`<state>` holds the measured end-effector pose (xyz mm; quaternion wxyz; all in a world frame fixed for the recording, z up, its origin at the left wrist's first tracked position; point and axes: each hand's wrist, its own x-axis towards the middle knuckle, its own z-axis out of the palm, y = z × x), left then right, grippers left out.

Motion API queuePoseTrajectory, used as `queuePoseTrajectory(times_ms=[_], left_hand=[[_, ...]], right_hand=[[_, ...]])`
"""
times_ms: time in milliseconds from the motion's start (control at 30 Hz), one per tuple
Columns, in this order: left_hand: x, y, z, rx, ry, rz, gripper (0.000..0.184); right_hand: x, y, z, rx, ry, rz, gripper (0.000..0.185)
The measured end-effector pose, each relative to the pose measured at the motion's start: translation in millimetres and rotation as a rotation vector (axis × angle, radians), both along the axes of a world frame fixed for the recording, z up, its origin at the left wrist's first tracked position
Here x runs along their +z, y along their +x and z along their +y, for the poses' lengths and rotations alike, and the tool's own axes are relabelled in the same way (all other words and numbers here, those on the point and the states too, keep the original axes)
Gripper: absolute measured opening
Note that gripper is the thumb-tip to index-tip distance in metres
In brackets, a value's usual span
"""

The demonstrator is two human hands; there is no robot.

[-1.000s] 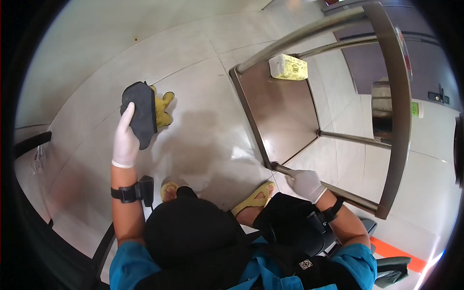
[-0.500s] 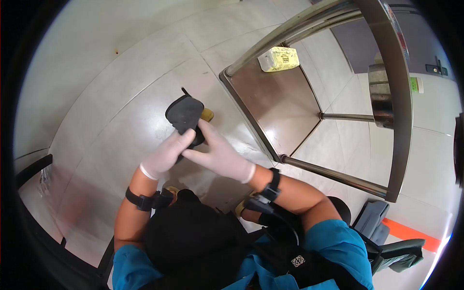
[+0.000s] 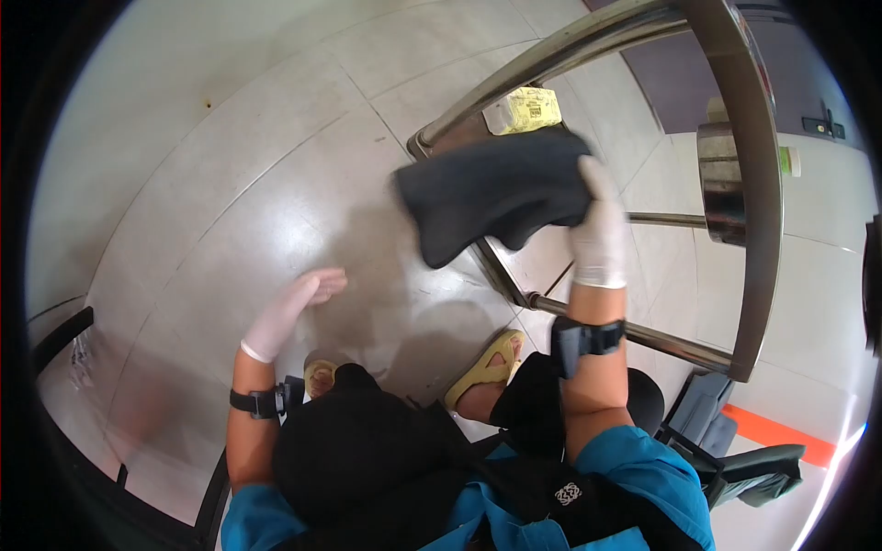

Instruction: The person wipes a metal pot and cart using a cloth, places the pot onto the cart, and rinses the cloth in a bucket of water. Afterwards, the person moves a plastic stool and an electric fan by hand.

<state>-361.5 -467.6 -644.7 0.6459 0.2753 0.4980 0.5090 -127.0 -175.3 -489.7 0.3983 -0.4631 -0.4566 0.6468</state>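
My right hand [image 3: 599,230], in a thin white glove, grips the right end of a dark, soft fabric piece [image 3: 496,193]. Wide and limp, the fabric stretches out to the left in the air, with its lower edge sagging in folds. Motion blurs it, so I cannot tell its exact kind. It partly covers the low shelf of the metal-framed stand. My left hand [image 3: 292,308], gloved too, is held apart from the fabric over the floor, open with its fingers extended and nothing in them.
A metal-framed stand [image 3: 761,211] rises at the right. On its low shelf is a yellow-and-white package [image 3: 524,110]. My feet in yellow sandals [image 3: 487,370] rest on the tiled floor [image 3: 276,211]. Dark chair parts [image 3: 776,473] lie at the lower right.
The dark piece was compact between both hands; now it is spread out and has moved right and up with my right hand. My left hand has let go and dropped slightly.
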Motion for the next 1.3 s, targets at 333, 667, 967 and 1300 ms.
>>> queuePoseTrajectory(times_ms=[333, 667, 967, 1300], left_hand=[[-63.5, 37.5, -54.2, -0.592, -0.582, -0.073, 0.057], [-102.8, 63.3, -79.2, -0.384, -0.735, -0.115, 0.053], [-96.3, 56.8, -76.2, -0.305, -0.799, -0.202, 0.052], [-104.0, 59.0, -76.0, -0.328, -0.778, -0.221, 0.051]], right_hand=[[-21.9, 96.2, 46.6, -0.278, 0.692, -1.065, 0.039], [-205.5, 101.1, -19.5, 0.387, 0.699, -1.473, 0.025], [-214.0, -36.9, 7.4, 0.423, 0.744, -1.281, 0.039], [-212.9, -82.8, 15.5, 0.354, 0.593, -1.339, 0.040]])
